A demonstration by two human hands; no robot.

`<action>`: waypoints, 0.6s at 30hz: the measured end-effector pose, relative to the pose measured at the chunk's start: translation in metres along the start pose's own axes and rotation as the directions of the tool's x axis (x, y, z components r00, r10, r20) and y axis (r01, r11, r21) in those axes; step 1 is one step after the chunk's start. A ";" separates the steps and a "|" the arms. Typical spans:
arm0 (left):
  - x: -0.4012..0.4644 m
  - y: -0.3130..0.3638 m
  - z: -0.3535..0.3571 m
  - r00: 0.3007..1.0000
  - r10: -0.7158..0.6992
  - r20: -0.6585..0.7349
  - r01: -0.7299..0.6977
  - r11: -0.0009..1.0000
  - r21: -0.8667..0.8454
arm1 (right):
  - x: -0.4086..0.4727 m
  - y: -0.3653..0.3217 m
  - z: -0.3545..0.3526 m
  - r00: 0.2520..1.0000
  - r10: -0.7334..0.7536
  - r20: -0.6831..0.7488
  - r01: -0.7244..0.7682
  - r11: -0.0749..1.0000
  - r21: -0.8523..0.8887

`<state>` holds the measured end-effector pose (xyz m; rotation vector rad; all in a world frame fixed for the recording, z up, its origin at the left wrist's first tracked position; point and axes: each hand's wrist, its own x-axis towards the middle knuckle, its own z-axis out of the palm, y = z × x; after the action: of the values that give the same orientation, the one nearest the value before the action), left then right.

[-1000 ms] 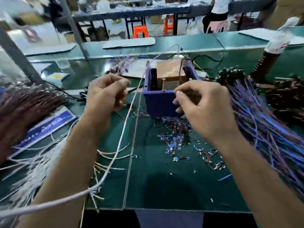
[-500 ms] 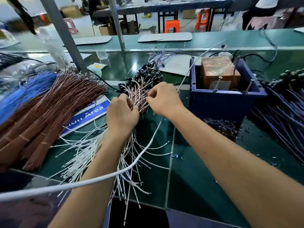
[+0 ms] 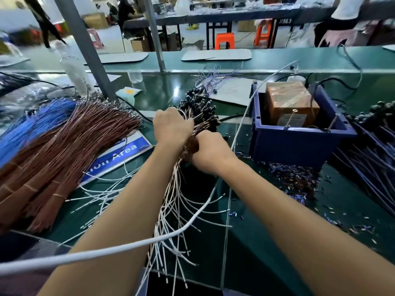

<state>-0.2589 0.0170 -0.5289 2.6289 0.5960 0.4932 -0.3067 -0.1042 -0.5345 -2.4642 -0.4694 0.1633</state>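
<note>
Wire bundle point(image 3: 176, 189), white and brown strands tipped with black plugs point(image 3: 203, 107), is gripped in both hands above the green worktable point(image 3: 267, 242), left of a blue bin point(image 3: 299, 144). The left hand point(image 3: 172, 127) is curled round the bundle close to the plug end, while the right hand point(image 3: 210, 152) is closed round it just beside and nearer the person. The loose white ends splay out between the forearms and reach the table's near edge. A thick white cable point(image 3: 128, 246) runs across the left forearm and up past the bin, which holds a brown box point(image 3: 288, 101). A heap of brown wires point(image 3: 74, 146) lies to the left beside blue wires point(image 3: 36, 124), partly covering a blue sign point(image 3: 119, 154). Small wire scraps point(image 3: 295, 180) litter the table in front of the bin, and purple wires point(image 3: 367, 163) lie at far right.
</note>
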 end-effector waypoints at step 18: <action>-0.031 0.063 -0.085 0.992 0.002 0.126 0.124 0.174 -0.977 | -0.017 -0.010 -0.011 0.945 -0.223 -0.238 0.312 0.832 0.459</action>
<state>-0.2997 -0.0240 -0.4355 1.2804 0.1677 0.4710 -0.3228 -0.1094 -0.5198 -1.8679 -0.6080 -0.0492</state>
